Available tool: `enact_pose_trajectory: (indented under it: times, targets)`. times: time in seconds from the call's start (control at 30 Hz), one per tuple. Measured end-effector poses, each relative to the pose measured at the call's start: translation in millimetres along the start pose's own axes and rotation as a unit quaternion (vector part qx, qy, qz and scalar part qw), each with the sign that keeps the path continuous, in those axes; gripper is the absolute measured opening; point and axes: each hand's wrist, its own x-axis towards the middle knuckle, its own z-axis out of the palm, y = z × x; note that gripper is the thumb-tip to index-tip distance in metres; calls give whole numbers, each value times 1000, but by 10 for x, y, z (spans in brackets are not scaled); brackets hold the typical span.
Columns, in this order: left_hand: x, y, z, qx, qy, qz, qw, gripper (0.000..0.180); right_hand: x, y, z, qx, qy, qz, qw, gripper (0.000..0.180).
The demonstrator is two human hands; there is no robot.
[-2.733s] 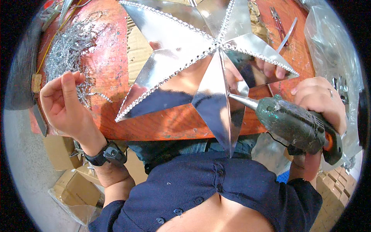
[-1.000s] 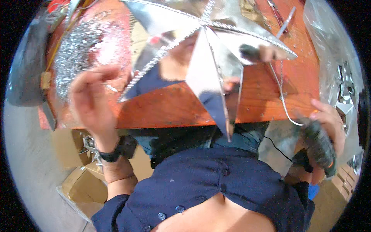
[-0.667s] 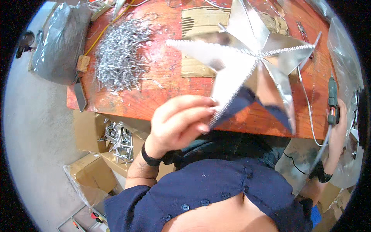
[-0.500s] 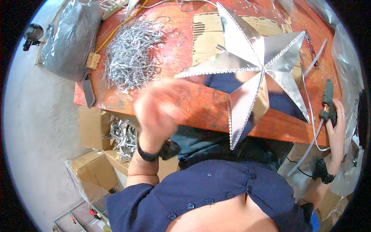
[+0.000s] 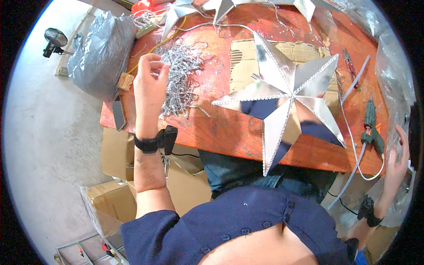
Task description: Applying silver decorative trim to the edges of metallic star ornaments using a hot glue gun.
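Note:
A large silver five-pointed star lies on the table, with beaded silver trim along several of its ridges and edges. My left hand is over the left edge of a tangled heap of silver bead strands. Its fingers are loosely curved, with a gap to the thumb, and nothing shows between them. Beside the table's right edge, my right hand has its fingers apart and holds nothing. A green glue gun with a clear glue stick lies just left of it, apart from the fingers.
Cardboard lies under the star. A red cutter knife is at the right, smaller silver stars along the far edge. A phone and a grey plastic-wrapped bundle are at the left. Cardboard boxes stand below.
My right hand has let go of the glue gun and moved off to its right. My left hand has moved up and left to the bead strands. The view has shifted.

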Motion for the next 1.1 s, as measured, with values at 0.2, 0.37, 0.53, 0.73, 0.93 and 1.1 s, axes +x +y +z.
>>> enact_pose_trajectory:
  times: [0.2, 0.37, 0.53, 0.73, 0.93, 1.1]
  targets:
    - [257, -184, -250, -147, -15, 19, 989, 14, 45, -95, -105, 20, 4, -5, 1000, 34]
    - [-34, -29, 155, 268, -130, 138, 945, 36, 75, -216, -71, 9, 25, -52, 998, 29]
    - [-83, -124, 244, 227, -93, 169, 955, 20, 91, -376, -74, 25, 38, -64, 997, 27]
    - [120, -119, 34, 36, -137, 87, 986, 17, 109, -405, -103, 46, 40, -69, 996, 26]
    - [684, -32, -707, -529, -69, -101, 839, 12, 175, -599, -174, 103, 46, -57, 992, 24]
    - [1171, 423, -1500, -602, -7, 7, 798, 13, 345, -969, -269, 152, 44, -62, 985, 20]
